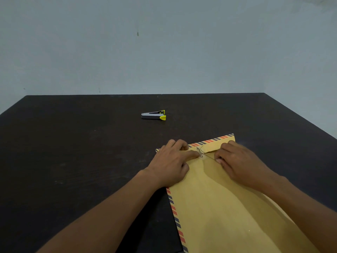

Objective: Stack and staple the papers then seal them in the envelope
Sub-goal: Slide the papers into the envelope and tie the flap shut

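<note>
A brown envelope with a red-and-blue striped border lies flat on the dark table, its flap folded down at the far end. Two small round clasps sit on the flap, with a thin string running from them to the right. My left hand rests on the envelope's far left corner, its index finger pressing beside the clasps. My right hand pinches the string just right of the clasps. No papers are visible.
A grey stapler with yellow ends lies on the dark table beyond the envelope, toward the middle. A pale wall stands behind the table's far edge.
</note>
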Demonstrator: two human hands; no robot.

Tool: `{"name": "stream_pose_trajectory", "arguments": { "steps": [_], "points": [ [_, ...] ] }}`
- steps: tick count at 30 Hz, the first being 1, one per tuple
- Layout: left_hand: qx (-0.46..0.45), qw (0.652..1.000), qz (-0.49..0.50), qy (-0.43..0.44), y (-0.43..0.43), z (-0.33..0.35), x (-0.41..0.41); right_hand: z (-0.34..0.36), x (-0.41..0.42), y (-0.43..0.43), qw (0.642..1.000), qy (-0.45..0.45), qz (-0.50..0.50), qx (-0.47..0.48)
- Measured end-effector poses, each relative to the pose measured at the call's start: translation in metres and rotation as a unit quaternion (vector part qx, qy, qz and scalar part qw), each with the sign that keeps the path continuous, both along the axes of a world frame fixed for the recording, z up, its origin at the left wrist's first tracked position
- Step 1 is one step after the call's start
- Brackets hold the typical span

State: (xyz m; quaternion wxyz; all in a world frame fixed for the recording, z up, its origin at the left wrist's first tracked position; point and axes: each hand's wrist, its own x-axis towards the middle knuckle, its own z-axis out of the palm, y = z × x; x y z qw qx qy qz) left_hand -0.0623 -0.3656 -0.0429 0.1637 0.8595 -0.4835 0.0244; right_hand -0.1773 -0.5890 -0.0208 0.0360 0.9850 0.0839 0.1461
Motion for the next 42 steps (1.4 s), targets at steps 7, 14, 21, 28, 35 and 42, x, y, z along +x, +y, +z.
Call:
{"name": "stream_pose_trajectory", "arguments": {
  "steps": [7, 14, 21, 28, 35, 42],
  "points": [
    [0.003, 1.0, -0.001, 0.001, 0.0, 0.003, -0.003, 0.002, 0.004, 0.004, 0.994, -0.003, 0.008, -0.105],
    [-0.012, 1.0, -0.001, 0.002, 0.0, 0.002, -0.003, 0.004, 0.006, 0.024, 0.994, -0.004, 0.058, -0.095],
    [-0.051, 0.998, -0.001, 0.029, 0.003, 0.001, -0.003, -0.003, 0.018, 0.033, 0.996, -0.006, 0.084, -0.036],
    [-0.146, 0.972, 0.053, 0.176, 0.004, 0.006, 0.0, 0.006, 0.038, 0.039, 0.997, 0.043, 0.062, -0.016],
    [-0.149, 0.973, 0.056, 0.168, 0.004, 0.004, 0.001, 0.02, 0.061, 0.031, 0.994, 0.103, 0.004, 0.042],
    [-0.124, 0.974, 0.063, 0.179, 0.003, 0.004, 0.002, 0.017, 0.041, 0.01, 0.994, 0.081, -0.034, 0.058]
  ]
}}
